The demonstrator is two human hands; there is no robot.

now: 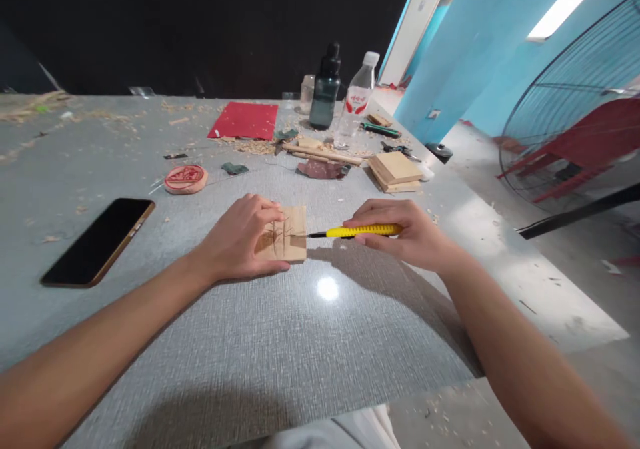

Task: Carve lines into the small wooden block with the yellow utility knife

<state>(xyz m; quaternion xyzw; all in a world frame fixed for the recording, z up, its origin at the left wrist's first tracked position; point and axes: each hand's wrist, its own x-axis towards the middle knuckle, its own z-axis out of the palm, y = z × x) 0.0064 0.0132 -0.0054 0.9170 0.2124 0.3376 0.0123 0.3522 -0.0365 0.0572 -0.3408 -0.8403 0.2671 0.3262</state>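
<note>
A small flat wooden block (296, 221) lies on the grey table with dark lines drawn or cut on its face. My left hand (246, 237) grips it from the left, fingers over the far side and thumb along the near edge, hiding part of the pattern. In my right hand (400, 232) is a yellow utility knife (367, 230), held level and pointing left. Its dark blade reaches over the block's right part; whether the tip touches the wood I cannot tell.
A phone (100, 242) lies left, near a round red-faced carved piece (186, 179). Behind are red paper (244, 121), thin sticks (325, 155), a dark bottle (325, 95), a clear bottle (356, 99) and stacked wooden blocks (395, 171). Wood shavings litter the table's far side. A large fan (575, 102) stands right.
</note>
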